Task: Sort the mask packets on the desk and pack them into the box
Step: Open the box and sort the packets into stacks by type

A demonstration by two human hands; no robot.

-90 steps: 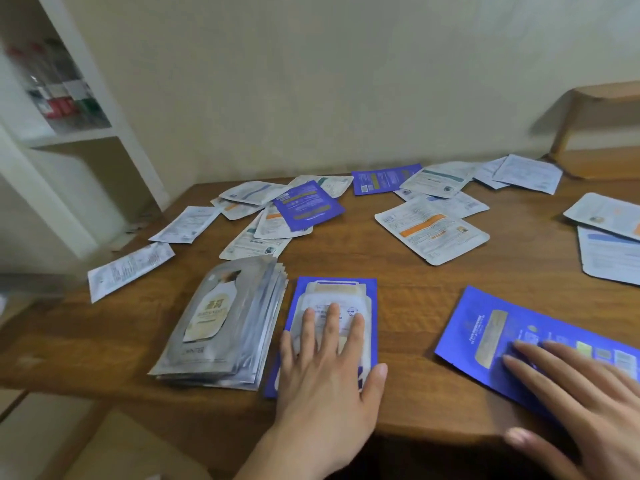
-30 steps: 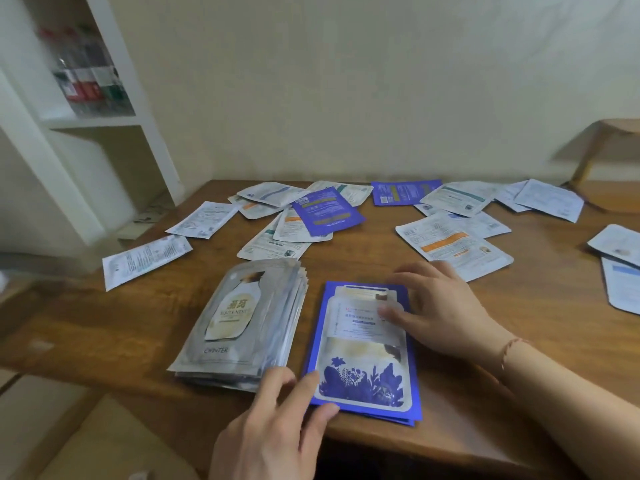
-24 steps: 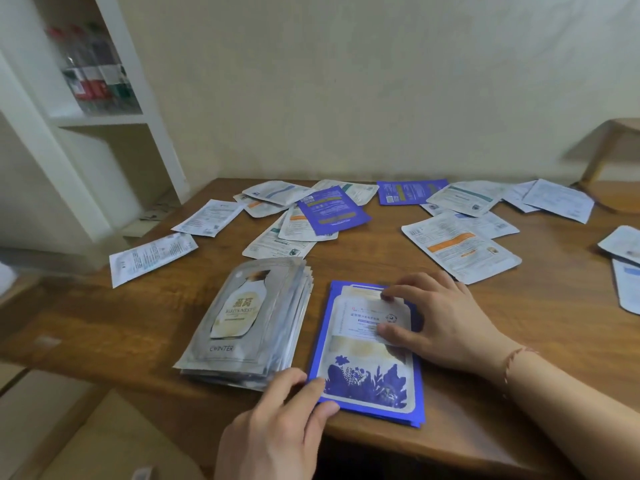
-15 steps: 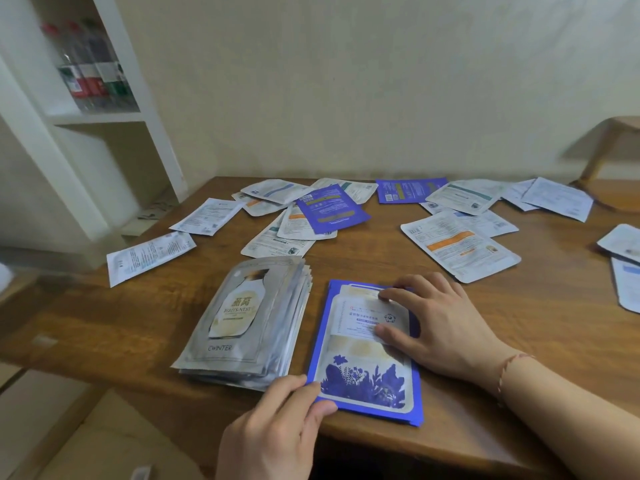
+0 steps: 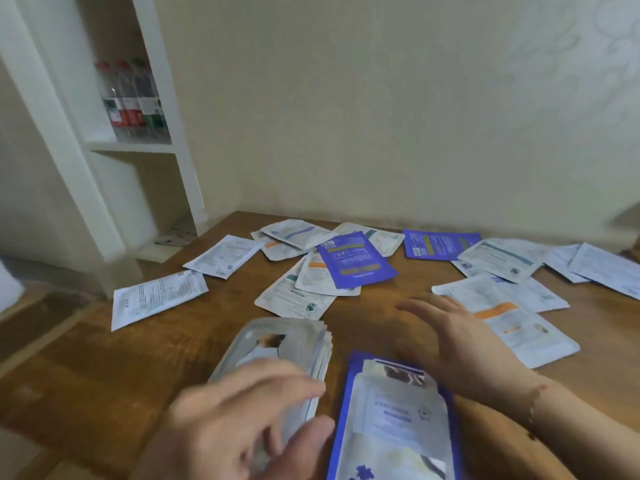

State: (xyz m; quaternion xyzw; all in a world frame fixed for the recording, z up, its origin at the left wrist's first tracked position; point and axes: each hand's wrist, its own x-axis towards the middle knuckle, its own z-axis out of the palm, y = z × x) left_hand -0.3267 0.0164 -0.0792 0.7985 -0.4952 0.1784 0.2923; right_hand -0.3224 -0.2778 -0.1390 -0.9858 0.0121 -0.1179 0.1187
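Sorting's midway: both hands, left (image 5: 242, 420) and right (image 5: 464, 344), hover spread and empty over the stacks (image 5: 284, 351), next grabbing that loose blue packet (image 5: 356, 259).

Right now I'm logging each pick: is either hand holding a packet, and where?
Neither. The right hand hangs open above the desk, and the left hand hangs with loosely spread fingers over the silver stack, gripping nothing.

Head view, down over desk (image 5: 104, 393)

Bare forearms; thin reddish string bracelet (image 5: 535, 398) circles the right wrist.
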